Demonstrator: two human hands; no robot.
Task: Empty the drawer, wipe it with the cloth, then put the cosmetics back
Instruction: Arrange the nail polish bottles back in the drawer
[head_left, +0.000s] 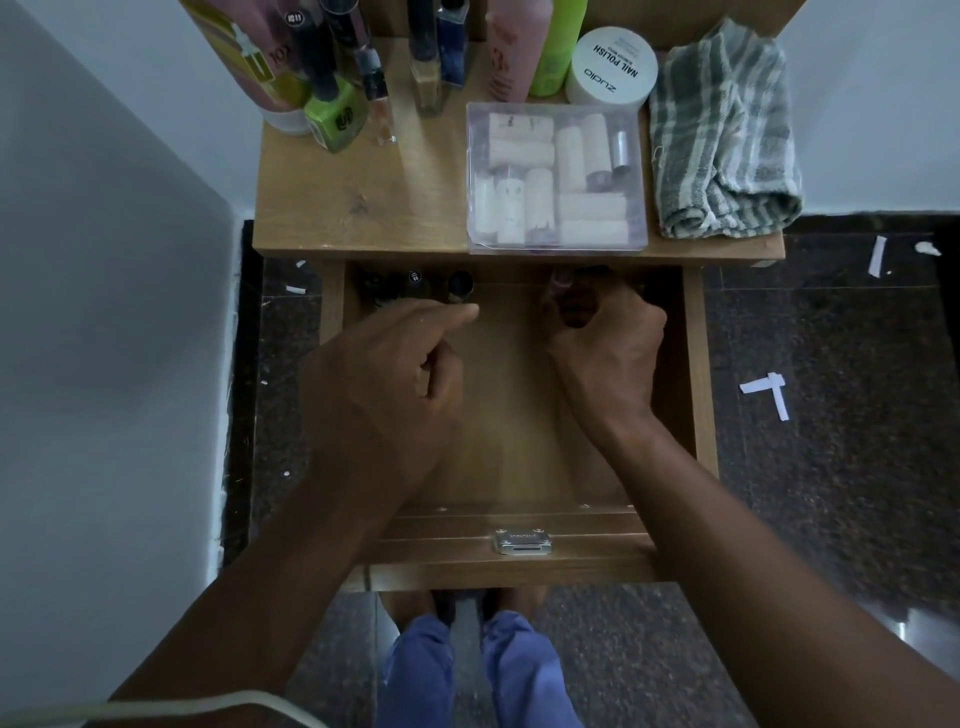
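The wooden drawer (519, 566) is pulled out below the table top. Several small dark cosmetic bottles (415, 286) stand in its far left corner. My left hand (384, 374) hovers in the drawer just in front of them, fingers curled and the forefinger stretched toward a bottle, nothing held. My right hand (602, 338) is at the far right of the drawer, closed around a small dark bottle (563, 283) with a pinkish top. The grey-and-white striped cloth (727, 135) lies folded on the table top's right end.
On the wooden table top (363, 208) stand a clear plastic box of small tubes (556, 176), a white nail polish jar (613, 67), a green nail polish bottle (335, 117) and several tall bottles at the back. A wall is on the left; paper scraps litter the dark floor.
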